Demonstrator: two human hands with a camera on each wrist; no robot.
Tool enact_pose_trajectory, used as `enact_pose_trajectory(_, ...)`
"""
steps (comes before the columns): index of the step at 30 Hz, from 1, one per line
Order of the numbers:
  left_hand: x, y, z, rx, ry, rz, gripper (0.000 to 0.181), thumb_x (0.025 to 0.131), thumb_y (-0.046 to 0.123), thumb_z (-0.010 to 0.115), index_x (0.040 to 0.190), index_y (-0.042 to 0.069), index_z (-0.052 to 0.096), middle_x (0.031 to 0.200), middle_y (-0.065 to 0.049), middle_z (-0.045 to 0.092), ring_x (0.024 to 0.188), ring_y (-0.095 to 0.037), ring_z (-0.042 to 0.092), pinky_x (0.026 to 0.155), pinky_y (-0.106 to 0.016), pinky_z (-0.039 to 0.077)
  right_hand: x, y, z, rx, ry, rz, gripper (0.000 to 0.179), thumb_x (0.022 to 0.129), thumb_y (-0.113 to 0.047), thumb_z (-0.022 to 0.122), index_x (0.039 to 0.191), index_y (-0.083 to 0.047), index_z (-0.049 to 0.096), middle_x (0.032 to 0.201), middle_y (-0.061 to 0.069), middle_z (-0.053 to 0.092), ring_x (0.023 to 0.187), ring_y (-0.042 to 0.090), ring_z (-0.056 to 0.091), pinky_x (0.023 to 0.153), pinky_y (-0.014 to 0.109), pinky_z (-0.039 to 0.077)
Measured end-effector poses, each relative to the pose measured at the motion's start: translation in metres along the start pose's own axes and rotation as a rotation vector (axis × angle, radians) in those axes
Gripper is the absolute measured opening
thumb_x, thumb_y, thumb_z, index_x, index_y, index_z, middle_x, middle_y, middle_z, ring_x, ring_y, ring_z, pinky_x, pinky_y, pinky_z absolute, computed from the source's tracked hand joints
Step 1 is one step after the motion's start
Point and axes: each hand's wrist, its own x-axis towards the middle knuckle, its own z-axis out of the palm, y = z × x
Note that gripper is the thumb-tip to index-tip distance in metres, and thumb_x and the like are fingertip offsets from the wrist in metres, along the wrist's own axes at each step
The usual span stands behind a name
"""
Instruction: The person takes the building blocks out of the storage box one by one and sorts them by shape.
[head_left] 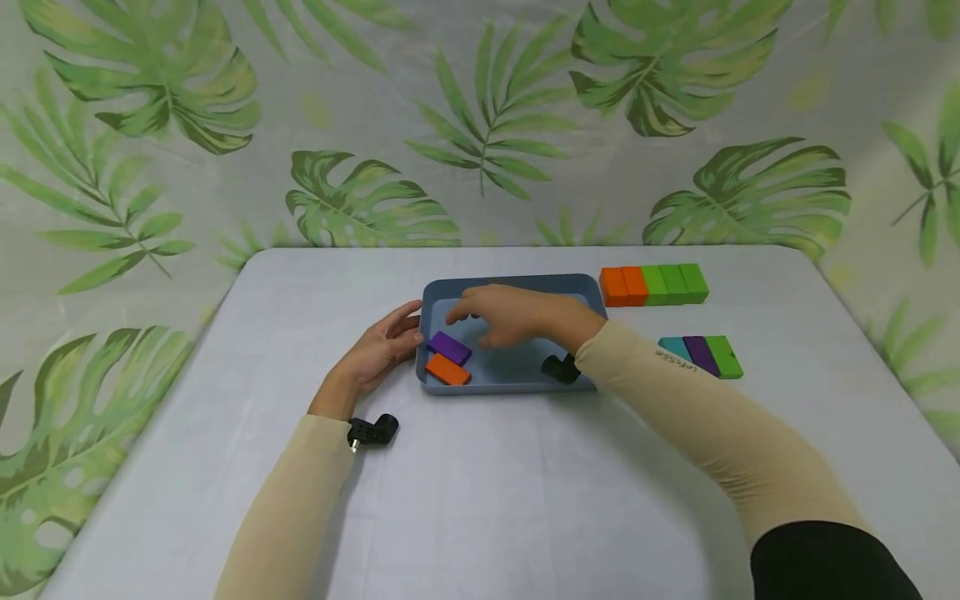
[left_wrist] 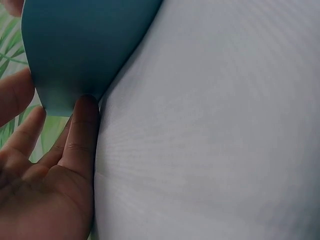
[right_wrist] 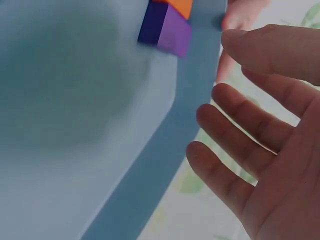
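A blue-grey tray (head_left: pixel 510 371) lies on the white-covered table. My left hand (head_left: pixel 378 354) is at its left end, fingertips against the outer wall; up close in the left wrist view, the fingers reach along the tray's side (left_wrist: pixel 85 55). Inside, near the left end, a purple block (head_left: pixel 450 347) lies beside an orange block (head_left: pixel 447 369). Over the tray hovers my right hand (head_left: pixel 513 315), its fingers spread and relaxed with nothing in them. From the right wrist, the purple block (right_wrist: pixel 172 30) shows off to one side of the fingertips.
Right of the tray, at the back, orange blocks (head_left: pixel 624 286) and green blocks (head_left: pixel 675 284) stand in a row. Nearer the front is a second row: a teal block (head_left: pixel 675 347), a purple one (head_left: pixel 701 355) and a green one (head_left: pixel 724 357). Leaf-patterned cloth (head_left: pixel 495 125) hangs behind.
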Motion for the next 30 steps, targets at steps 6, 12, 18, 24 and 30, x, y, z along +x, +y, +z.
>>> enact_pose_trajectory(6, 0.001, 0.0, 0.001, -0.023, -0.016, 0.007, 0.066, 0.101, 0.006, 0.051, 0.159, 0.02, 0.022, 0.161, -0.016, 0.029, 0.147, -0.033, 0.035, 0.124, -0.05, 0.027, 0.012, -0.009, 0.009, 0.017, -0.016, -0.037, 0.05, 0.09, -0.008, 0.069, 0.139, -0.012, 0.058, 0.138, 0.01, 0.057, 0.126, 0.027, 0.056, 0.109, 0.041, 0.048)
enact_pose_trajectory(12, 0.001, 0.0, 0.0, -0.027, -0.015, 0.013, 0.067, 0.101, 0.005, 0.051, 0.159, 0.02, 0.022, 0.161, -0.016, 0.029, 0.146, -0.034, 0.035, 0.123, -0.05, 0.027, 0.021, -0.014, 0.022, -0.019, -0.017, -0.086, 0.05, 0.088, -0.006, 0.068, 0.137, -0.008, 0.059, 0.135, 0.011, 0.058, 0.119, 0.024, 0.057, 0.107, 0.037, 0.049)
enact_pose_trajectory(18, 0.0, 0.0, -0.001, -0.026, -0.012, 0.004, 0.067, 0.101, 0.006, 0.051, 0.159, 0.02, 0.022, 0.162, -0.016, 0.028, 0.146, -0.034, 0.035, 0.122, -0.05, 0.029, 0.027, -0.016, 0.033, -0.067, -0.053, -0.114, 0.051, 0.086, -0.007, 0.069, 0.136, -0.011, 0.059, 0.137, 0.009, 0.056, 0.121, 0.023, 0.053, 0.11, 0.037, 0.044)
enact_pose_trajectory(24, 0.0, 0.0, -0.001, -0.02, -0.01, -0.001, 0.067, 0.102, 0.006, 0.051, 0.16, 0.021, 0.021, 0.162, -0.016, 0.028, 0.147, -0.033, 0.034, 0.123, -0.05, 0.028, 0.026, -0.018, 0.037, -0.143, -0.072, -0.077, 0.054, 0.089, -0.017, 0.069, 0.141, -0.015, 0.056, 0.144, 0.007, 0.051, 0.126, 0.024, 0.048, 0.11, 0.036, 0.044)
enact_pose_trajectory(30, 0.001, 0.0, 0.0, -0.014, -0.007, 0.004, 0.067, 0.101, 0.006, 0.051, 0.16, 0.02, 0.021, 0.162, -0.016, 0.029, 0.147, -0.034, 0.035, 0.122, -0.05, 0.029, 0.028, -0.02, 0.043, -0.271, -0.045, -0.026, 0.054, 0.091, -0.023, 0.07, 0.142, -0.02, 0.055, 0.146, 0.007, 0.047, 0.126, 0.025, 0.046, 0.108, 0.036, 0.046)
